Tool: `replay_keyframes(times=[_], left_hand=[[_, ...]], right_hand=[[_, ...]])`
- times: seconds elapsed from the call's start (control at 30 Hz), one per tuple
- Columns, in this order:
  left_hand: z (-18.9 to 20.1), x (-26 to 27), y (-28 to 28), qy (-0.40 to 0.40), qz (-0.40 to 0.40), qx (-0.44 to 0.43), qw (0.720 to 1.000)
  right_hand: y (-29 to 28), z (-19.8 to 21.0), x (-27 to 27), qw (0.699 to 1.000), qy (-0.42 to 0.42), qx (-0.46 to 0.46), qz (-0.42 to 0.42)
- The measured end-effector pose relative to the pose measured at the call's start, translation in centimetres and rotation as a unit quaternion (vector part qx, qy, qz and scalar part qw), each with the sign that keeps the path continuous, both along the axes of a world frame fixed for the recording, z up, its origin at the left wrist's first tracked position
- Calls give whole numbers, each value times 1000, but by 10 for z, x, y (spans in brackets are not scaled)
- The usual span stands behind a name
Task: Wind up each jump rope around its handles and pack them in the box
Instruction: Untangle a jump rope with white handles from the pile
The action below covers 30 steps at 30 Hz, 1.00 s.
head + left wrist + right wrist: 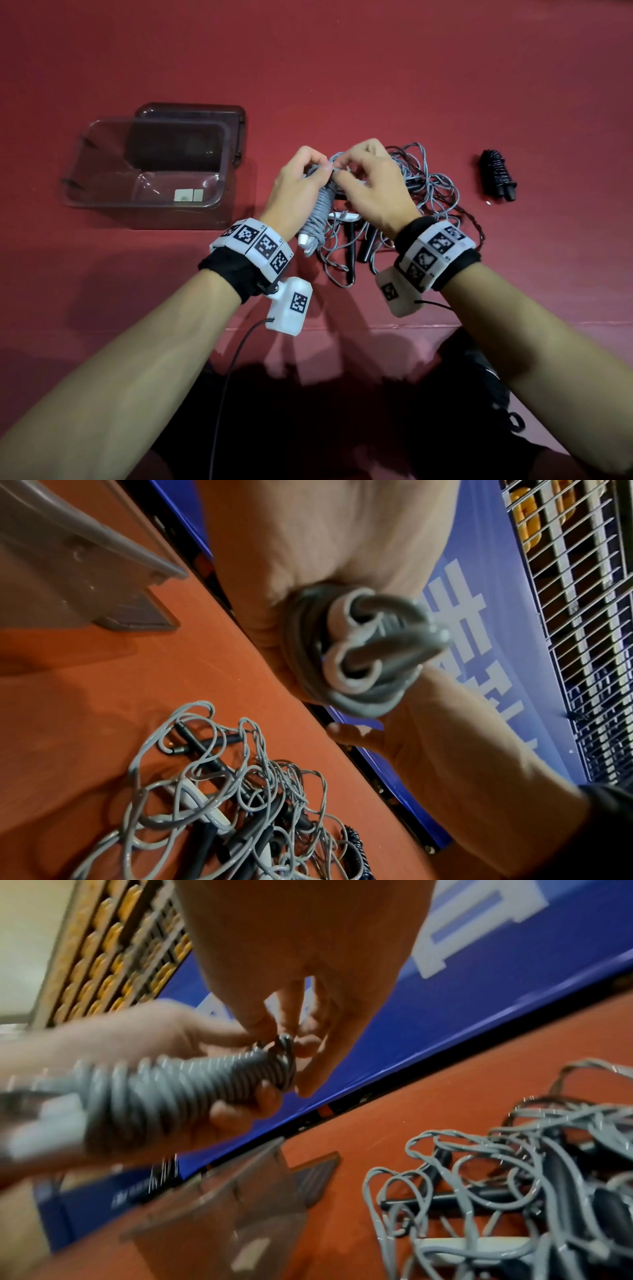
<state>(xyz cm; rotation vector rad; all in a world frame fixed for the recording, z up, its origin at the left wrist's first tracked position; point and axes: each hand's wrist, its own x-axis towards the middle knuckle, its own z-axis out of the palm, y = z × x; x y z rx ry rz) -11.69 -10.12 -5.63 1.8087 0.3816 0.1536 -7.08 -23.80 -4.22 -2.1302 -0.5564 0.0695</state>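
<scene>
Near surface middle, left hand [297, 186] clamping grey bundle [318, 212], right hand [371, 181] pinching rope end; black bundle [497, 176] wound, tangle [424, 192] remaining, box [102, 202] awaiting all.

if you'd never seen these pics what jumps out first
Both hands, the left hand gripping a grey wound rope and the right hand pinching its top end, meet mid-table. Behind and under them sprawls a grey tangle of ropes with dark handles. An open clear box sits to the left, and a wound black rope lies alone at far right.
</scene>
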Motion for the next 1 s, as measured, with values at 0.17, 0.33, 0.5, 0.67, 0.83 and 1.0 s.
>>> replay_keyframes(times=[0.17, 0.33, 0.5, 0.67, 0.83, 1.0], left_hand=[[-1, 1, 3, -34, 46, 8, 998], [2, -1, 5, -85, 10, 69, 994], [-1, -9, -4, -106, -2, 93, 990], [-12, -6, -2, 14, 20, -23, 999], [-14, -3, -3, 64, -23, 15, 998], [-11, -6, -5, 69, -15, 77, 995]], right_hand=[[8, 2, -8, 956, 243, 141, -83], [11, 7, -13, 941, 280, 174, -80], [7, 8, -9, 926, 309, 187, -109], [9, 3, -9, 924, 301, 195, -135], [8, 5, -7, 906, 348, 212, -118], [12, -1, -8, 885, 379, 233, -137]])
